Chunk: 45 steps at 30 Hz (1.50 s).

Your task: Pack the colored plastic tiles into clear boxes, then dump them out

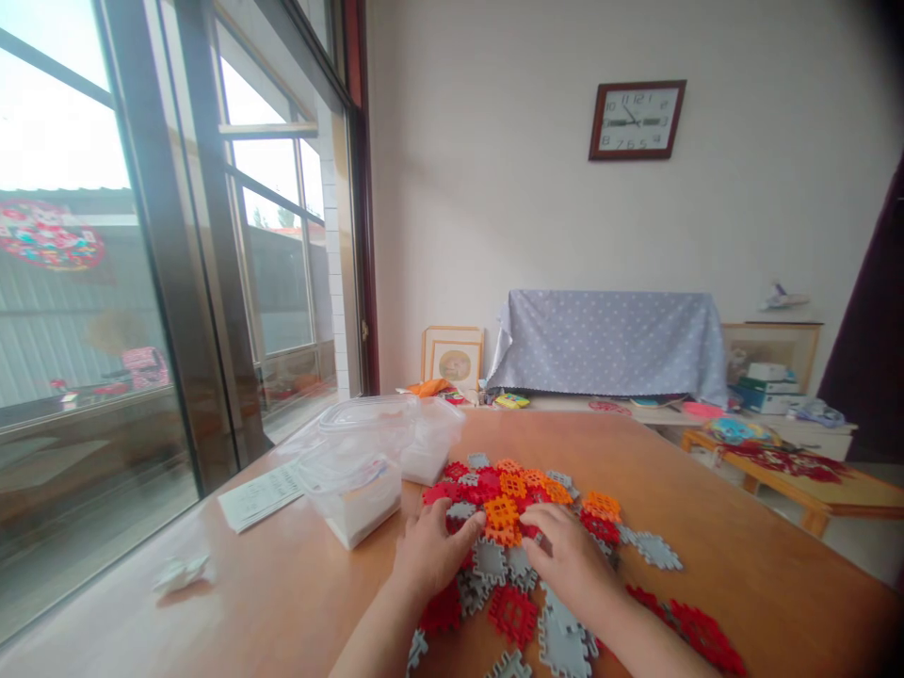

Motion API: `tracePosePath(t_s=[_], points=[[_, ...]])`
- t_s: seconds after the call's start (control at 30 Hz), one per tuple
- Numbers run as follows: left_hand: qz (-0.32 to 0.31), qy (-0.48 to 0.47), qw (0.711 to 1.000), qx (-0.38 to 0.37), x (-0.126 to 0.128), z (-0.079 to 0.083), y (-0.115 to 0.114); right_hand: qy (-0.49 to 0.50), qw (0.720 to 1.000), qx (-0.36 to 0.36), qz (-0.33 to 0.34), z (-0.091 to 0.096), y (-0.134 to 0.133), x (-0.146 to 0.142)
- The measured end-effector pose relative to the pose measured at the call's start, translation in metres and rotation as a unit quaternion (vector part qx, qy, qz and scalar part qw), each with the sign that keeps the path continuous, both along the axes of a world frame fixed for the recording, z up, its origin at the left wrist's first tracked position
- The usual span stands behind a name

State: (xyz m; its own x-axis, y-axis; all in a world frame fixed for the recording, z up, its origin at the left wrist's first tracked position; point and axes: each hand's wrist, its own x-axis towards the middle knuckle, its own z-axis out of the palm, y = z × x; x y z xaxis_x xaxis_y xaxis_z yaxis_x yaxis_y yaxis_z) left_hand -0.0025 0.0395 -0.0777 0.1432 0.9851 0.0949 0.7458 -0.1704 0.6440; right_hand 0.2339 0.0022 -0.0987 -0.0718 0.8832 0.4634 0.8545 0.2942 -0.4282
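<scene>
A loose heap of flat, notched interlocking plastic tiles in red, grey and orange spreads over the wooden table. My left hand [433, 548] rests at the heap's left side, its thumb apart from the fingers and close to an orange tile [502, 521]. On that tile's other side is my right hand [566, 556], fingers loosely bent and apart, with the fingertips by its right edge. Whether either hand touches the tile I cannot tell. Nearer to me lie a grey tile [490, 560], a red tile [513, 615] and a larger grey tile [563, 648].
Left of the heap stand a clear plastic box [363, 508] and a transparent lid [367, 411]. A printed sheet [261, 494] and a crumpled white wrapper [182, 573] lie farther left on the table [282, 603]. More red tiles [706, 636] sit at the right.
</scene>
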Motion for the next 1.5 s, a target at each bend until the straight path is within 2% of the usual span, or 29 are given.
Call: tracePosePath(t_s=[0.13,0.2,0.3,0.37,0.43,0.53,0.6,0.67,0.87,1.17,1.23,1.37,1.5], points=[[-0.065,0.041,0.997,0.004,0.001,0.000,-0.005,0.028,0.998,0.030,-0.049,-0.004,0.013,0.028],[-0.084,0.074,0.994,0.011,0.002,0.001,-0.006,0.011,0.997,0.013,-0.078,-0.002,0.016,0.038],[-0.080,0.106,0.991,0.024,0.003,0.002,-0.006,-0.041,0.993,-0.035,-0.103,0.007,0.012,0.041],[-0.069,0.101,0.992,0.033,0.003,0.001,-0.004,-0.069,0.993,-0.073,-0.065,0.015,0.008,0.035],[-0.057,0.078,0.995,0.039,0.002,-0.001,-0.001,-0.082,0.989,-0.125,0.009,0.022,0.004,0.026],[-0.037,0.037,0.998,0.035,0.000,-0.008,0.005,-0.090,0.966,-0.224,0.096,0.027,0.004,0.013],[-0.030,0.018,0.999,0.039,-0.001,-0.013,0.009,-0.097,0.951,-0.270,0.118,0.027,0.008,0.007],[-0.033,0.011,0.998,0.043,-0.001,-0.017,0.011,-0.104,0.946,-0.285,0.117,0.027,0.013,0.005],[-0.042,0.018,0.999,0.030,0.002,-0.016,0.010,-0.118,0.957,-0.241,0.109,0.027,0.019,0.002],[-0.033,0.010,0.999,0.039,0.001,-0.017,0.011,-0.128,0.977,-0.124,0.120,0.030,0.003,-0.014],[-0.035,0.003,0.998,0.047,0.001,-0.019,0.012,-0.100,0.983,-0.116,0.100,0.028,0.004,-0.011],[-0.037,-0.031,0.996,0.072,0.001,-0.021,0.014,-0.005,0.993,-0.113,0.022,0.016,0.017,0.005],[-0.031,-0.047,0.995,0.085,0.001,-0.020,0.014,0.118,0.983,-0.134,-0.039,0.003,0.030,0.029]])
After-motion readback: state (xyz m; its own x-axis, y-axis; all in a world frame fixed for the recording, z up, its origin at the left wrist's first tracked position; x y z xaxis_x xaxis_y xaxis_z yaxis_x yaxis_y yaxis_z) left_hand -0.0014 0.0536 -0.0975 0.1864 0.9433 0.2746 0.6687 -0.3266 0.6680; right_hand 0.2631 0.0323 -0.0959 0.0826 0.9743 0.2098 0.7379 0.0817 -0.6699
